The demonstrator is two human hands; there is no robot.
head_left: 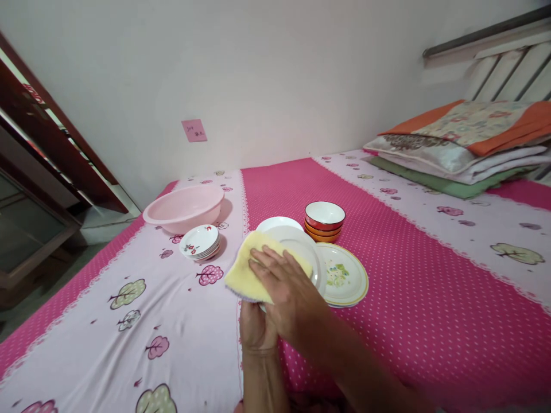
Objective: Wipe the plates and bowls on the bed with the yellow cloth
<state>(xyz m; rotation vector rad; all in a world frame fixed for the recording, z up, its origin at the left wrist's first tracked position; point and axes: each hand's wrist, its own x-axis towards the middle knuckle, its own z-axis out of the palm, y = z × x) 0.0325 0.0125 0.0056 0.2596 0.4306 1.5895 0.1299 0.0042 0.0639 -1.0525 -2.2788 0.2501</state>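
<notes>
A white plate [317, 265] is held up over the bed, tilted, with a yellow cloth [244, 275] covering much of its face. My left hand [257, 328] grips the plate's near edge from below; its fingertips are hidden under the plate and cloth. Across the cloth lies my right hand [286, 282], its fingers bent and pressing the cloth against the plate. Just right of the held plate is a yellow-rimmed plate [344, 275] with a green leaf print. Behind it, another white dish [279, 222] shows partly.
Stacked red and orange bowls [325, 221] stand behind the plates. To the left are a stack of small flowered dishes [200, 241] and a pink basin [185, 207]. Folded bedding [460, 140] lies at the right rear. A pale wall [275, 86] borders the bed.
</notes>
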